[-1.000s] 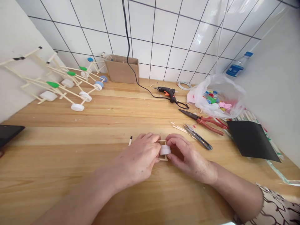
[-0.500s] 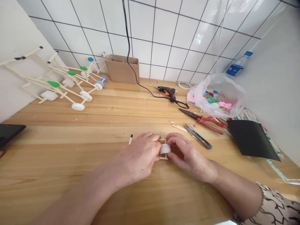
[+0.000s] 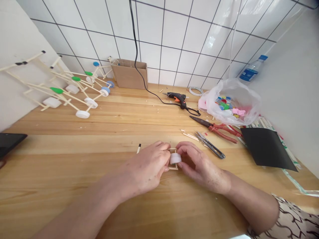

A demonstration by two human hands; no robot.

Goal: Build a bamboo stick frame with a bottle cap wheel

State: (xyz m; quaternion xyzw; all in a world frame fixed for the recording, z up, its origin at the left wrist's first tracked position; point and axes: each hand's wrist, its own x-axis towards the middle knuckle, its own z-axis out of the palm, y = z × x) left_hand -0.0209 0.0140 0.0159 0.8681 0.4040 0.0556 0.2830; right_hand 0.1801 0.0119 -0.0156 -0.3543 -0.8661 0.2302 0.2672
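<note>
Between my hands, low over the wooden table, is a small wooden-stick frame (image 3: 172, 168) with a white bottle-cap wheel (image 3: 175, 158) set between its bars. My left hand (image 3: 152, 164) is closed around the left part of the frame and hides most of it. A stick with a black tip (image 3: 139, 148) shows beyond that hand. My right hand (image 3: 199, 166) curls its thumb and fingers at the right end of the frame, touching the wheel's right side.
Several stick models with cap wheels (image 3: 82, 114) stand at left. A glue gun (image 3: 178, 98), tape roll (image 3: 196, 91), pliers (image 3: 214, 127), thread snips (image 3: 210, 145), a bag of caps (image 3: 211, 109) and a black sheet (image 3: 267, 147) lie toward the right. A cardboard box (image 3: 129, 74) stands behind.
Almost nothing differs. Both hands keep their hold on the stick frame; the white wheel looks slightly tilted, and the view has shifted a little.
</note>
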